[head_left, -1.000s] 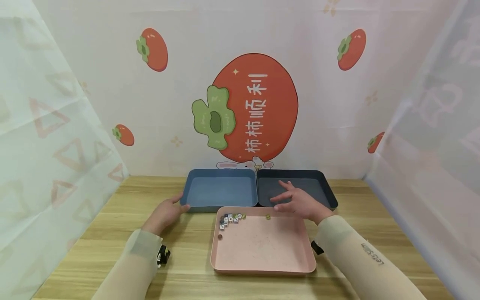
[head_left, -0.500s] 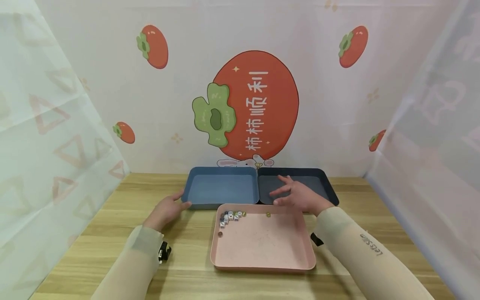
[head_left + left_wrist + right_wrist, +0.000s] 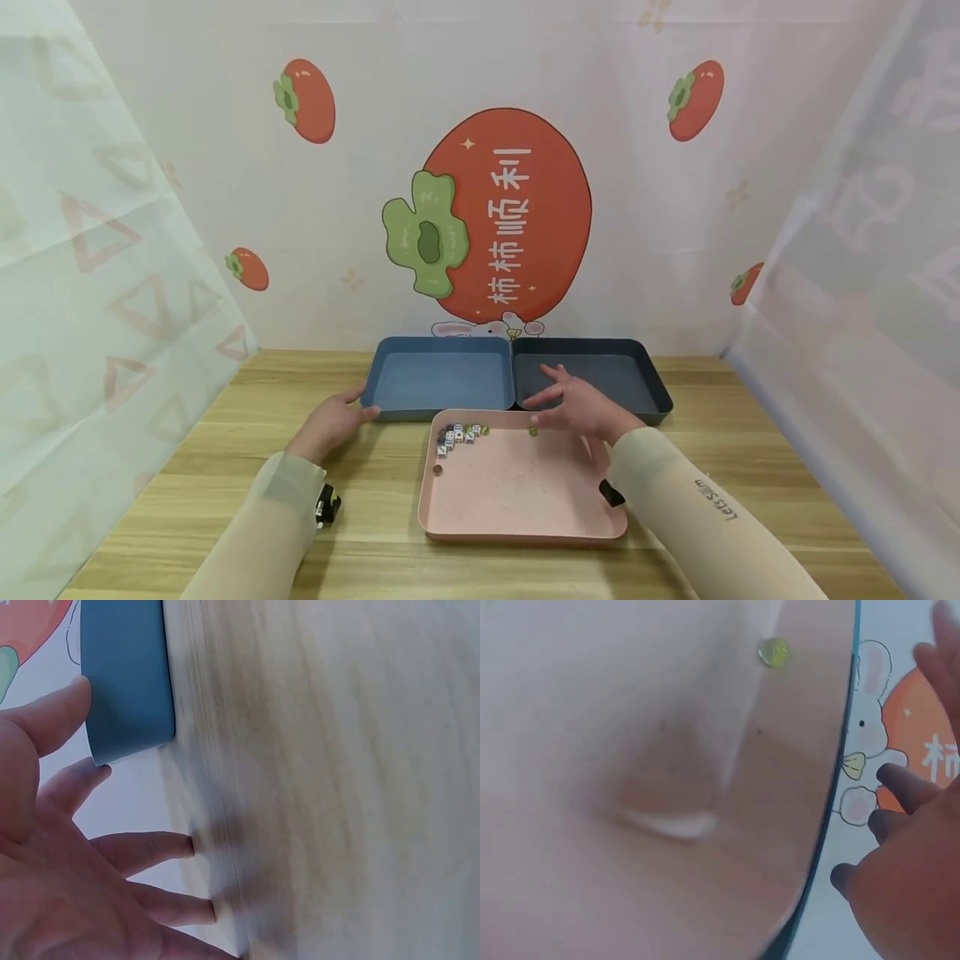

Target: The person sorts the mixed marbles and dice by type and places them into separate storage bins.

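Observation:
My left hand point(image 3: 333, 423) is at the near left corner of the blue tray point(image 3: 442, 379). In the left wrist view its thumb point(image 3: 64, 712) and index finger lie right at the tray's rim, and the other fingers reach straight to the wooden table. My right hand point(image 3: 579, 410), fingers spread and holding nothing, hovers over the far right part of the pink tray point(image 3: 517, 492), overlapping the dark tray point(image 3: 611, 375) behind. A yellow-green glass bead point(image 3: 773, 652) lies in the pink tray, left of that hand. White dice point(image 3: 458, 435) cluster in the tray's far left corner.
Several dark beads sit among the dice, and a brown bead point(image 3: 437, 471) lies by the pink tray's left wall. The blue and dark trays stand side by side against the printed backdrop point(image 3: 510, 217). Wooden table point(image 3: 225, 467) shows on both sides.
My right hand has shifted slightly to the left, fingers still spread. The left hand stays at the blue tray's corner, and the beads and dice have not moved.

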Action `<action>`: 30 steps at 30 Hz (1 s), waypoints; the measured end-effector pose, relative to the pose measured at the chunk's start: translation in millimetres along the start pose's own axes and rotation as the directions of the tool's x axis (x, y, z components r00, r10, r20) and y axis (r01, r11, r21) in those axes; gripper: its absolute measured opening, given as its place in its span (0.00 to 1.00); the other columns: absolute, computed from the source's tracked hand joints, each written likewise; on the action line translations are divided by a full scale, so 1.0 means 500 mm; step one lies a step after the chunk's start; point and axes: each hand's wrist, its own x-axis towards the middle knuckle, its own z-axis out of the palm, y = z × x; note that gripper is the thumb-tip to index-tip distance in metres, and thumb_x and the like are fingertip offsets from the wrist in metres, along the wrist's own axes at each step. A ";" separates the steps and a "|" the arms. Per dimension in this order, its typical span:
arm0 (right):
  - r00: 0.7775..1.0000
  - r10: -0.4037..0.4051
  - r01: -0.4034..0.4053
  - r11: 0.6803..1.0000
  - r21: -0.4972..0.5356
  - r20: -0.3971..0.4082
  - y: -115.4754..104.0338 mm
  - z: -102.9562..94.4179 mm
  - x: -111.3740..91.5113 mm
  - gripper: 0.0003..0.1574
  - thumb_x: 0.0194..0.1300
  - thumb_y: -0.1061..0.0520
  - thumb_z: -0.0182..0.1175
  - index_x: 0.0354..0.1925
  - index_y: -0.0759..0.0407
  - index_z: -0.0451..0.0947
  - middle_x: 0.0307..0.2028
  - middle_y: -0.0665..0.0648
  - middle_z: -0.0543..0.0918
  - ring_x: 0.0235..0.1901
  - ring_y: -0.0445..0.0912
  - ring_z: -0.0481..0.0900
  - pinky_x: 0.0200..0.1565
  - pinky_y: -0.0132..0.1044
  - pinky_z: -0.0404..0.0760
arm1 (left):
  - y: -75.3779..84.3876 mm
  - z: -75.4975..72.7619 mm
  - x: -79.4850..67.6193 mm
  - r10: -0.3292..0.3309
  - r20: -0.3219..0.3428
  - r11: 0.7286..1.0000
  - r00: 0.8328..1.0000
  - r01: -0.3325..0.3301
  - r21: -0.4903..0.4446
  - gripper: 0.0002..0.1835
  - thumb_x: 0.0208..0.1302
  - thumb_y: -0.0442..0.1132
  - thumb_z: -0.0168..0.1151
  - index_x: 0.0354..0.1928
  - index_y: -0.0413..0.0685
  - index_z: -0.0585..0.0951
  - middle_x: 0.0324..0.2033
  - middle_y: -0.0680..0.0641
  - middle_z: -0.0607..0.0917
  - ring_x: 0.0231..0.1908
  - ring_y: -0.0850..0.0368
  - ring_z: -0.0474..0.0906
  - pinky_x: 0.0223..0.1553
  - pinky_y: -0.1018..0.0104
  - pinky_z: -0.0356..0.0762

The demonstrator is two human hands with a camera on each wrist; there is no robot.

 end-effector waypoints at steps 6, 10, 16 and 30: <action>0.999 -0.051 0.053 0.991 -0.127 0.019 0.002 0.016 0.007 0.16 0.56 0.50 0.75 0.46 0.38 0.89 0.77 0.59 0.51 0.76 0.59 0.30 0.68 0.66 0.27 | 0.000 0.001 0.003 -0.016 -0.003 1.000 1.000 0.016 -0.017 0.38 0.73 0.52 0.56 0.78 0.46 0.56 0.71 0.29 0.60 0.69 0.26 0.52 0.65 0.31 0.51; 0.999 -0.044 0.046 0.983 -0.178 0.015 0.007 0.025 0.011 0.15 0.56 0.51 0.75 0.44 0.39 0.90 0.77 0.59 0.52 0.76 0.59 0.32 0.68 0.65 0.27 | 0.002 0.003 0.003 -0.023 -0.003 0.999 1.000 0.023 -0.036 0.38 0.73 0.51 0.56 0.78 0.46 0.55 0.71 0.30 0.60 0.69 0.27 0.51 0.66 0.31 0.50; 1.000 -0.026 0.028 0.984 -0.175 0.017 0.017 0.037 0.013 0.15 0.57 0.57 0.75 0.43 0.42 0.91 0.77 0.60 0.53 0.76 0.59 0.34 0.68 0.65 0.28 | 0.007 0.003 0.003 -0.045 0.000 0.997 0.999 0.044 -0.059 0.39 0.73 0.50 0.57 0.79 0.48 0.54 0.72 0.30 0.59 0.70 0.27 0.50 0.66 0.30 0.49; 0.999 -0.032 0.033 0.962 -0.270 0.006 0.022 0.045 0.016 0.19 0.57 0.63 0.73 0.43 0.41 0.91 0.75 0.63 0.56 0.76 0.61 0.39 0.69 0.67 0.36 | 0.010 0.004 0.007 -0.053 0.015 0.995 0.998 0.054 -0.082 0.38 0.73 0.49 0.55 0.79 0.49 0.53 0.72 0.30 0.58 0.70 0.27 0.49 0.66 0.31 0.48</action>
